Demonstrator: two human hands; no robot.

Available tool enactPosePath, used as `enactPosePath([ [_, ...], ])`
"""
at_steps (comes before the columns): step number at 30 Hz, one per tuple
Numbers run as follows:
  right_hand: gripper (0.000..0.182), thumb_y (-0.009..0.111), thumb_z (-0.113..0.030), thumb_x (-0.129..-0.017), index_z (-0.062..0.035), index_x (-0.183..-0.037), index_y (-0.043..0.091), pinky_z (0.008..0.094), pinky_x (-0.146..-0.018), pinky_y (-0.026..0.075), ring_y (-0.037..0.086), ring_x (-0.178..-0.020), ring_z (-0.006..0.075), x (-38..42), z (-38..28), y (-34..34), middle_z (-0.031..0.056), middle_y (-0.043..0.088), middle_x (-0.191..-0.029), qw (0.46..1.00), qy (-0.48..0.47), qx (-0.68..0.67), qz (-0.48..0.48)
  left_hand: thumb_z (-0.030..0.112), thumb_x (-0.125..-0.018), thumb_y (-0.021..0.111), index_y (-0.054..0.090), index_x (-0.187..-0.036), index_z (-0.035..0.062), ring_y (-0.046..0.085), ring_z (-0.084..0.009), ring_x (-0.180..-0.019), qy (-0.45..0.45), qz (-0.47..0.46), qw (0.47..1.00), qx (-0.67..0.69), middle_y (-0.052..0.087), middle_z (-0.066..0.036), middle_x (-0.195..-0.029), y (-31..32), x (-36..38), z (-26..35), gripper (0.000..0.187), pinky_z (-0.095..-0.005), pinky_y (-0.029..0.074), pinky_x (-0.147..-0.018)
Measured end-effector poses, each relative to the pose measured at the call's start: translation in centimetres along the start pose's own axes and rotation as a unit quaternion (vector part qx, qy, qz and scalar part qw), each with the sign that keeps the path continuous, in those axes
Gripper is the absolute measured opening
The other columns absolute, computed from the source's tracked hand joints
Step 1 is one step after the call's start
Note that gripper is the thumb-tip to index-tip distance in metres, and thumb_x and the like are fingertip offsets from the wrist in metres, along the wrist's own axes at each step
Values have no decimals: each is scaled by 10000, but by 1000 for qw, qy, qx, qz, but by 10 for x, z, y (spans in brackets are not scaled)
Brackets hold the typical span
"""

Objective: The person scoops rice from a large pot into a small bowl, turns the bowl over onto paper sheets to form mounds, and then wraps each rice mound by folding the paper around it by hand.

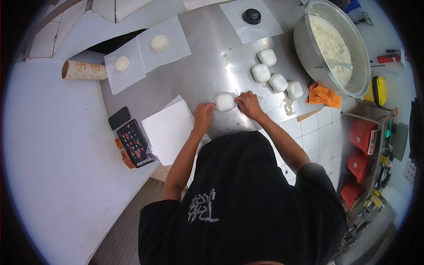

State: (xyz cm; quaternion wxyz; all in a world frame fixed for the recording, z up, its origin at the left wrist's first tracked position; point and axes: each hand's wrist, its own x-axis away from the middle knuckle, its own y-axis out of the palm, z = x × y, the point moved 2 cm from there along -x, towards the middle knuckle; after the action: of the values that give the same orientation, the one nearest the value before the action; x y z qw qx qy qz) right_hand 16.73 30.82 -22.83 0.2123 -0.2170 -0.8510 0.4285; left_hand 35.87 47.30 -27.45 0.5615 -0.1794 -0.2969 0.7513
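A round white paper-wrapped bundle [225, 101] rests on the steel table [198, 57] close in front of my body. At its left end, my left hand [204, 115] is closed with the fingertips pinching the paper. My right hand [250, 105] pinches the opposite end in the same way. To the right of my right hand sit several similar wrapped bundles [278, 83], grouped together. A stack of white paper sheets [167, 132] lies just left of my left forearm. Farther off, two flat white rice mounds [160, 43] each rest on a paper sheet.
A large metal bowl [302, 48] of white rice, with a scoop in it, stands at the back right. Beside it lies an orange cloth [323, 96]. A black round mould [251, 16] is at the back. Leftward are a phone [119, 118], a tablet [134, 143] and a paper roll [84, 70].
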Motion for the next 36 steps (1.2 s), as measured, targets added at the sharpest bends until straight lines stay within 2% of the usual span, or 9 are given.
enactPosePath([
  [4,201,619,-132,-808,-79,-964,735,528,-815,442,580,-1012,297,-50,-7,-2,113,654,-971,974,80,132,-166,187,-853,679,593,-1235,110,634,-373,-1016,-176,-165,970,16,679,-166,-1108,-19,-53,7,399,-462,468,-911],
  [6,170,629,-132,-802,-89,-928,735,505,-836,453,582,-1037,294,-60,-20,1,118,656,-964,976,42,201,-76,205,-823,706,603,-1138,129,642,-351,-1026,-288,-185,930,-135,681,-151,-1108,-24,-70,28,341,-524,453,-900],
  [13,280,657,-146,-802,26,-1023,671,389,-855,530,665,-960,308,-43,-17,0,199,677,-1005,990,20,34,-137,118,-797,726,572,-1064,113,628,-315,-1048,-100,-49,971,-213,660,-116,-1078,-17,-58,46,308,-519,463,-892],
  [15,340,672,-178,-829,53,-1078,655,368,-874,526,663,-982,290,-24,-18,-19,204,680,-1033,985,9,-48,-168,64,-778,761,545,-1086,103,610,-258,-1023,-91,-211,954,191,616,-103,-1134,-10,-49,28,378,-430,492,-866],
  [19,592,762,-383,-833,71,-1186,621,340,-916,496,639,-1039,212,6,-15,-38,186,681,-1093,865,93,-446,-213,88,-824,761,506,-1095,92,591,-192,-1003,-164,-216,881,387,602,-71,-1102,-17,-21,57,372,-362,498,-850],
  [21,620,768,-410,-839,69,-1201,618,332,-917,490,627,-1049,184,16,-17,-33,171,681,-1099,804,112,-550,-199,121,-838,776,535,-1005,67,598,-171,-929,-269,-10,736,621,608,-49,-1024,-4,-11,68,298,-345,505,-813],
  [24,577,778,-381,-842,53,-1191,628,324,-898,494,635,-1027,170,15,-22,-25,141,691,-1098,802,144,-567,-119,141,-846,776,570,-1036,43,609,-167,-886,-229,170,904,318,617,-53,-958,-5,-12,66,296,-324,515,-787],
  [27,547,774,-349,-854,55,-1192,626,309,-874,502,656,-972,170,15,-32,-17,132,701,-1073,856,148,-491,-63,149,-842,781,557,-1079,33,629,-165,-847,-249,76,945,198,625,-60,-908,-12,-15,58,346,-308,522,-769],
  [36,572,790,-338,-831,68,-1190,606,342,-788,542,692,-910,236,3,-40,-10,184,704,-1033,908,139,-389,61,124,-966,604,552,-1240,44,633,-156,-881,-222,177,893,349,664,-82,-1006,8,-25,59,290,-303,493,-772],
])
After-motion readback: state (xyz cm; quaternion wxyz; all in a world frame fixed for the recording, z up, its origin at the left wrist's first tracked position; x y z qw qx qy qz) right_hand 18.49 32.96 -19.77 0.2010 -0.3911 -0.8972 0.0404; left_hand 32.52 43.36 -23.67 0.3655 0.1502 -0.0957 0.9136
